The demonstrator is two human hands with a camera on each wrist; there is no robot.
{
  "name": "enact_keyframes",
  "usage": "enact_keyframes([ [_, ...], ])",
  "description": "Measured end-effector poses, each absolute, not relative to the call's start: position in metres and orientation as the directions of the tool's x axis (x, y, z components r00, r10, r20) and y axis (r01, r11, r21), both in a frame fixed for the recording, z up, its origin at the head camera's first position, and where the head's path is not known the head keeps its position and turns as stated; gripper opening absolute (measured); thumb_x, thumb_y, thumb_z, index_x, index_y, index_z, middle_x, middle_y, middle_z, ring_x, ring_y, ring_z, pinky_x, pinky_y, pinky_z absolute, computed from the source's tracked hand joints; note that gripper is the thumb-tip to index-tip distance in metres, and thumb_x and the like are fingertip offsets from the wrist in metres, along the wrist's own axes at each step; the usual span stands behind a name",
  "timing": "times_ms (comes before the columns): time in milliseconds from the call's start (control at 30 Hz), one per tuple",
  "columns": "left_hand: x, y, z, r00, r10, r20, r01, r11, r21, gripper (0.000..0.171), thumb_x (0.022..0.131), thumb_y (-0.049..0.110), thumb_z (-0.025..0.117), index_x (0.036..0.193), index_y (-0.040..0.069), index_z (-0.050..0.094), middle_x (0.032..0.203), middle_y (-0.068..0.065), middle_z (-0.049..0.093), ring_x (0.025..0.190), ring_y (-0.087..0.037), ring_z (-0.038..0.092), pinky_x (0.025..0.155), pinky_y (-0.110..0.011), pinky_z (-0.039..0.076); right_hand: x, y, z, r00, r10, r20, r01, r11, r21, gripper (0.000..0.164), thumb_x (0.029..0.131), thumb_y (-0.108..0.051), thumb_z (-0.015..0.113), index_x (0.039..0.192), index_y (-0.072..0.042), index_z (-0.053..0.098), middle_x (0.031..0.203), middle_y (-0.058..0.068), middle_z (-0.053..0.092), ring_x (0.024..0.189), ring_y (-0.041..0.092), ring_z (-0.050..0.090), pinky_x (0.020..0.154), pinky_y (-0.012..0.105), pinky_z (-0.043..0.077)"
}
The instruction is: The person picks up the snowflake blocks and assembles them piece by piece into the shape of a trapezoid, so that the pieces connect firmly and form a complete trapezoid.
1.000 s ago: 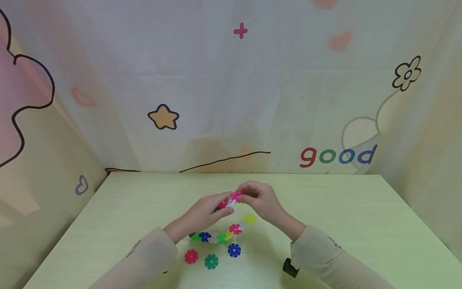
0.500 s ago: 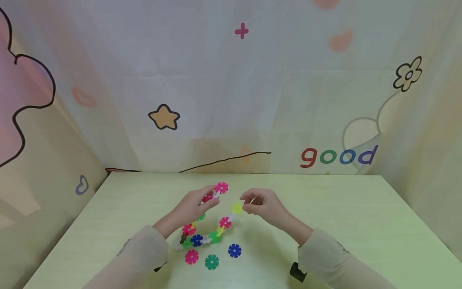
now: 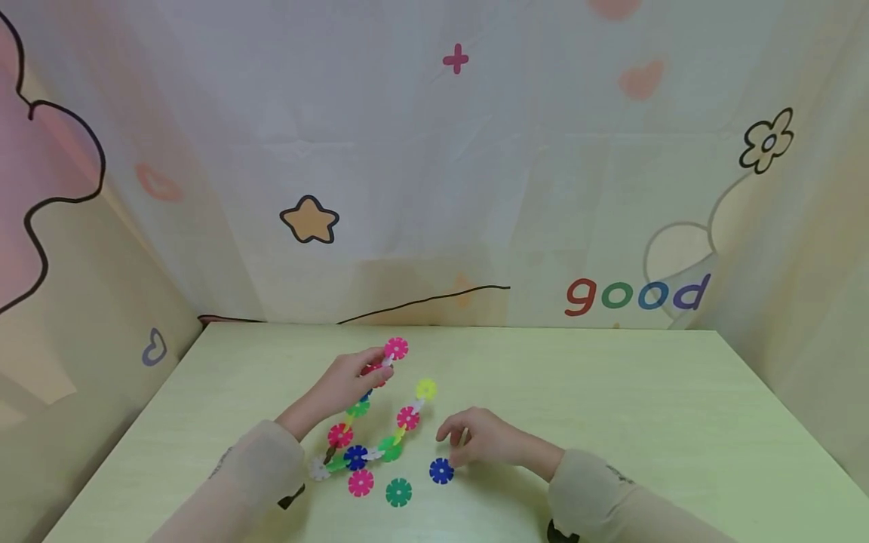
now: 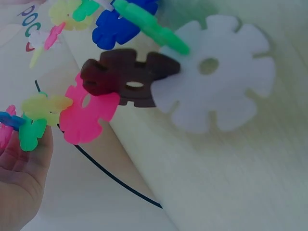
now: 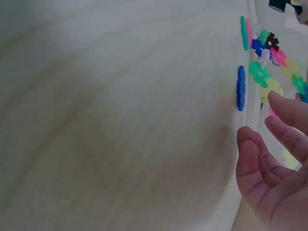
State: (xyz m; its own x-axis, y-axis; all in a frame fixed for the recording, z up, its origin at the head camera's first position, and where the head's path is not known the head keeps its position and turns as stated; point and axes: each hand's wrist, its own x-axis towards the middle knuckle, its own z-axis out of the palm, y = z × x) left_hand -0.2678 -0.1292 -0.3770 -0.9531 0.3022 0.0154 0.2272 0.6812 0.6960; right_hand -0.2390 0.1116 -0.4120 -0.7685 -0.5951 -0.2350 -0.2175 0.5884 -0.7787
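My left hand [image 3: 339, 383] holds a curved chain of slotted interlocking discs [image 3: 408, 422] near its far end, thumb and fingers pinching a pink piece. Beyond the fingertips sticks out a pink end disc [image 3: 397, 342]; a yellow disc [image 3: 426, 385] forms the chain's other end. In the left wrist view, a white disc [image 4: 236, 91] and a dark brown disc [image 4: 113, 70] of the chain hang close to the camera. My right hand [image 3: 485, 439] has loosely bent fingers with nothing between them. Its fingertips are just beside a loose blue disc [image 3: 437, 475] on the table.
Two more loose discs lie on the pale table [image 3: 645, 422] near the front: a pink disc [image 3: 356, 486] and a green disc [image 3: 394, 496]. A printed curtain [image 3: 407, 151] rises behind the table's back edge.
My right hand has let go of the chain's pink end and come down toward the front, beside the blue disc. My left hand has drawn the chain to the left.
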Motion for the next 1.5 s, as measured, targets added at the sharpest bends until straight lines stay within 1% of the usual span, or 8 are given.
enact_keyframes([
  [233, -0.27, -0.13, -0.376, -0.952, 0.306, 0.006, 0.224, 0.682, 0.696, 0.049, 0.086, 0.032, 0.056, 0.128, 0.01, 0.045, 0.102, -0.004, 0.062, 0.091, -0.016, 0.056, 0.074, -0.028, 0.051, -0.233, 0.104, -0.415, -0.752, -0.603, -0.268, -0.229, 0.619, -0.752, 0.026, 0.072, -0.006, 0.07, 0.098, -0.009, 0.064, 0.083, 0.004, 0.055, 0.074, 0.016, 0.047, 0.063, 0.026, 0.043],
  [333, -0.27, -0.129, -0.375, -0.952, 0.305, 0.001, 0.219, 0.683, 0.696, 0.049, 0.086, 0.031, 0.056, 0.128, 0.01, 0.045, 0.101, -0.004, 0.062, 0.09, -0.016, 0.056, 0.074, -0.028, 0.051, -0.232, 0.101, -0.415, -0.753, -0.6, -0.269, -0.268, 0.653, -0.709, 0.025, 0.072, -0.008, 0.071, 0.096, -0.011, 0.065, 0.083, 0.0, 0.054, 0.076, 0.014, 0.047, 0.067, 0.025, 0.042],
  [467, -0.269, -0.129, -0.375, -0.952, 0.306, 0.001, 0.221, 0.685, 0.694, 0.048, 0.086, 0.031, 0.055, 0.128, 0.01, 0.045, 0.101, -0.003, 0.061, 0.09, -0.016, 0.055, 0.074, -0.028, 0.051, -0.23, 0.098, -0.417, -0.758, -0.596, -0.265, -0.325, 0.697, -0.639, 0.021, 0.072, -0.011, 0.072, 0.092, -0.016, 0.067, 0.08, -0.004, 0.053, 0.075, 0.01, 0.046, 0.067, 0.021, 0.04],
  [767, -0.269, -0.129, -0.374, -0.959, 0.285, -0.014, 0.196, 0.696, 0.691, 0.054, 0.086, 0.035, 0.055, 0.131, 0.009, 0.042, 0.11, -0.007, 0.059, 0.094, -0.019, 0.055, 0.077, -0.031, 0.051, -0.229, 0.096, -0.417, -0.766, -0.59, -0.255, -0.365, 0.726, -0.583, 0.02, 0.071, -0.012, 0.073, 0.085, -0.018, 0.06, 0.079, -0.007, 0.053, 0.073, 0.007, 0.047, 0.069, 0.021, 0.04],
  [900, -0.269, -0.127, -0.375, -0.962, 0.273, -0.027, 0.174, 0.682, 0.71, 0.055, 0.086, 0.036, 0.055, 0.132, 0.011, 0.039, 0.111, -0.008, 0.058, 0.095, -0.019, 0.056, 0.076, -0.031, 0.051, -0.229, 0.099, -0.418, -0.771, -0.592, -0.237, -0.36, 0.71, -0.605, 0.022, 0.072, -0.009, 0.071, 0.082, -0.017, 0.054, 0.075, -0.006, 0.053, 0.069, 0.008, 0.046, 0.065, 0.021, 0.039],
  [1167, -0.266, -0.12, -0.376, -0.959, 0.283, -0.015, 0.172, 0.623, 0.763, 0.056, 0.087, 0.036, 0.053, 0.134, 0.014, 0.033, 0.106, -0.008, 0.059, 0.091, -0.016, 0.058, 0.075, -0.03, 0.051, -0.236, 0.112, -0.414, -0.781, -0.603, -0.163, -0.343, 0.632, -0.695, 0.018, 0.075, 0.002, 0.063, 0.079, -0.011, 0.052, 0.072, -0.002, 0.055, 0.066, 0.011, 0.047, 0.059, 0.021, 0.042],
  [1367, -0.267, -0.115, -0.377, -0.948, 0.317, 0.039, 0.226, 0.582, 0.781, 0.065, 0.088, 0.033, 0.052, 0.142, 0.027, 0.015, 0.093, -0.008, 0.061, 0.076, -0.014, 0.057, 0.066, -0.025, 0.048, -0.245, 0.118, -0.401, -0.834, -0.546, -0.075, -0.301, 0.565, -0.768, 0.014, 0.077, 0.005, 0.059, 0.08, -0.006, 0.051, 0.075, 0.004, 0.056, 0.065, 0.014, 0.053, 0.057, 0.025, 0.047],
  [1500, -0.268, -0.109, -0.377, -0.945, 0.322, 0.058, 0.243, 0.571, 0.784, 0.066, 0.088, 0.033, 0.052, 0.141, 0.033, 0.013, 0.091, -0.008, 0.061, 0.073, -0.014, 0.056, 0.065, -0.024, 0.047, -0.251, 0.119, -0.392, -0.869, -0.494, -0.007, -0.283, 0.51, -0.812, 0.01, 0.079, 0.004, 0.058, 0.083, -0.003, 0.052, 0.076, 0.007, 0.057, 0.064, 0.013, 0.057, 0.057, 0.026, 0.049],
])
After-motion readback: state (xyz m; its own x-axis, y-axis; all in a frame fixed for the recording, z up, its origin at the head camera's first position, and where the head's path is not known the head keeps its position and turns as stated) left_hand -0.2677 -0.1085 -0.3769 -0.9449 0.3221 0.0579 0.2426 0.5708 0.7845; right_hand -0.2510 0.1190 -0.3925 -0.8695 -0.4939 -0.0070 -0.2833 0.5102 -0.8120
